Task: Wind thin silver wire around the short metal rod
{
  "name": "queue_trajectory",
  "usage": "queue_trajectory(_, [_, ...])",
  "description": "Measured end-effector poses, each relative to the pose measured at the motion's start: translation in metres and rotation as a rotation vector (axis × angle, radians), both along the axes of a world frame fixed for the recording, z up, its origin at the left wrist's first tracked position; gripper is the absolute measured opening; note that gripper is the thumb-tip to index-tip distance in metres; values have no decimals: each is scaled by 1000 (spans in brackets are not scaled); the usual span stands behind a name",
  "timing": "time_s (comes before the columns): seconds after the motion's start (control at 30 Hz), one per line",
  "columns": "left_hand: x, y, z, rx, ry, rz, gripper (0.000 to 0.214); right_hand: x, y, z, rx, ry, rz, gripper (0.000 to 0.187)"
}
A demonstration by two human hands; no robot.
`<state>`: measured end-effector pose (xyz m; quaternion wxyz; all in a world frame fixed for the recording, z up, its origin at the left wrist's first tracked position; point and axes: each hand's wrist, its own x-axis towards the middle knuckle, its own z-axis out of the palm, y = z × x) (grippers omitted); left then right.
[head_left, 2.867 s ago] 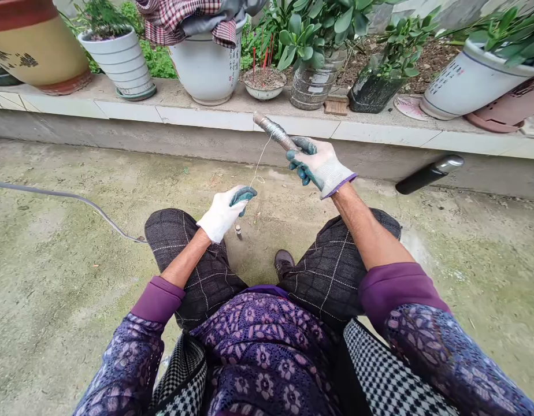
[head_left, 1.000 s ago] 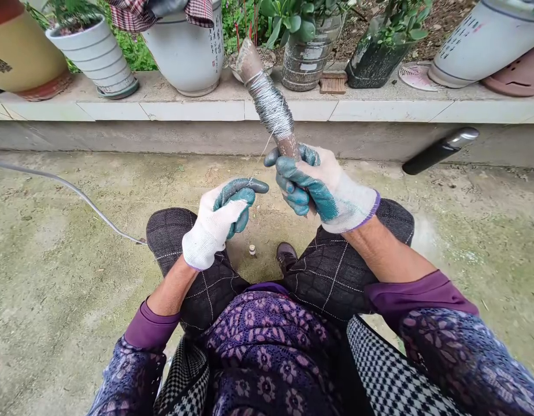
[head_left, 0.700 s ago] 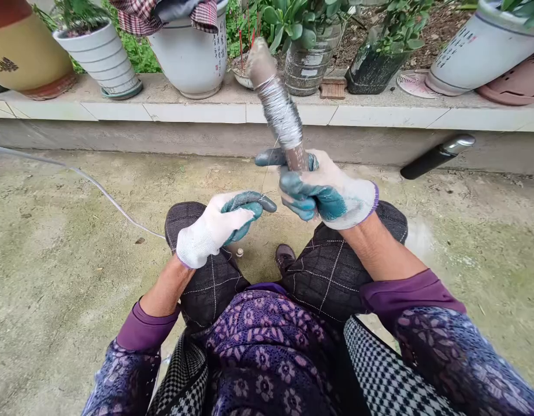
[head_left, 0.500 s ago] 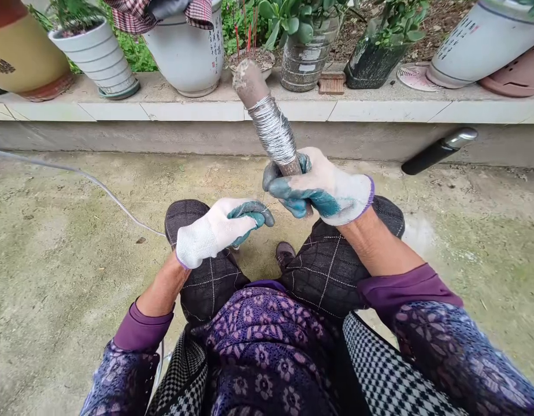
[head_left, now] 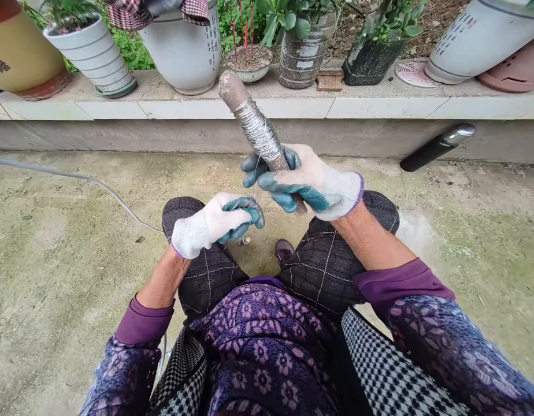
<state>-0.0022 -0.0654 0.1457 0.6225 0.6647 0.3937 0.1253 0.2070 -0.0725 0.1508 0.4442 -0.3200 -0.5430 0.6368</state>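
I sit over a concrete floor in white gloves with teal palms. My right hand (head_left: 308, 184) is wrapped round the lower end of a rusty rod (head_left: 231, 89) that tilts up to the left. A thick winding of thin silver wire (head_left: 258, 130) covers the rod's middle. My left hand (head_left: 215, 222) is closed above my left knee, pinching the free strand of wire that runs down from the winding. A small cylindrical thing (head_left: 246, 240) lies on the floor between my knees.
A tiled ledge (head_left: 184, 108) ahead carries several plant pots, among them a white ribbed pot (head_left: 91, 55) and a large white pot (head_left: 186, 49). A black-and-silver cylinder (head_left: 436, 148) leans against the ledge at the right. A grey hose (head_left: 76, 178) crosses the floor at left.
The rod has swung from nearly upright to leaning left, and my right hand has moved slightly left with it. My left hand dropped lower and drew closer to my knee, still pinching the wire.
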Motion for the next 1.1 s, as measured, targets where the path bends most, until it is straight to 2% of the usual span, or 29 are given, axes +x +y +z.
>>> queue_trajectory(0.1, [-3, 3, -6, -34, -14, -32, 18, 5, 3, -2, 36, -9, 142, 49])
queue_trajectory(0.2, [-5, 7, -18, -76, -54, 12, 18, 10, 2, -2, 56, -68, 318, 47])
queue_trajectory(0.27, [-5, 10, -23, -85, -59, 43, 17, 9, -1, 0, 55, -91, 319, 44])
queue_trajectory(0.33, [-5, 11, -23, -35, -53, 77, 17, 5, -3, 3, 38, -72, 197, 40])
queue_trajectory(0.37, [-6, 9, -20, 33, -58, 129, 16, 3, -4, 5, 26, -49, 107, 37])
queue_trajectory(0.43, [-7, -1, -14, 263, -92, 329, 14, -1, -5, 7, -1, -6, -53, 30])
queue_trajectory(0.53, [-11, -29, -13, 673, -125, 665, 21, -4, -5, 8, -15, 68, -155, 29])
queue_trajectory(0.57, [-10, -40, -18, 759, -118, 669, 23, -5, -5, 7, -14, 95, -163, 30])
queue_trajectory(0.6, [-8, -49, -24, 803, -110, 606, 23, -7, -5, 6, -10, 123, -163, 31])
queue_trajectory(0.63, [-5, -57, -32, 765, -97, 530, 23, -9, -5, 4, -9, 147, -164, 31])
queue_trajectory(0.67, [1, -61, -41, 655, -105, 479, 25, -11, -6, 2, -16, 162, -168, 32])
queue_trajectory(0.7, [7, -63, -51, 537, -151, 479, 29, -14, -7, -1, -29, 168, -174, 34])
queue_trajectory(0.77, [21, -60, -67, 293, -351, 559, 41, -20, -9, -6, -67, 165, -173, 41])
queue_trajectory(0.83, [33, -51, -75, 176, -560, 652, 48, -25, -11, -11, -107, 154, -161, 46])
queue_trajectory(0.93, [40, -41, -70, 76, -686, 723, 42, -27, -13, -13, -130, 147, -144, 47])
queue_trajectory(1.1, [34, -41, -49, 43, -573, 726, 19, -23, -17, -6, -126, 89, -175, 40])
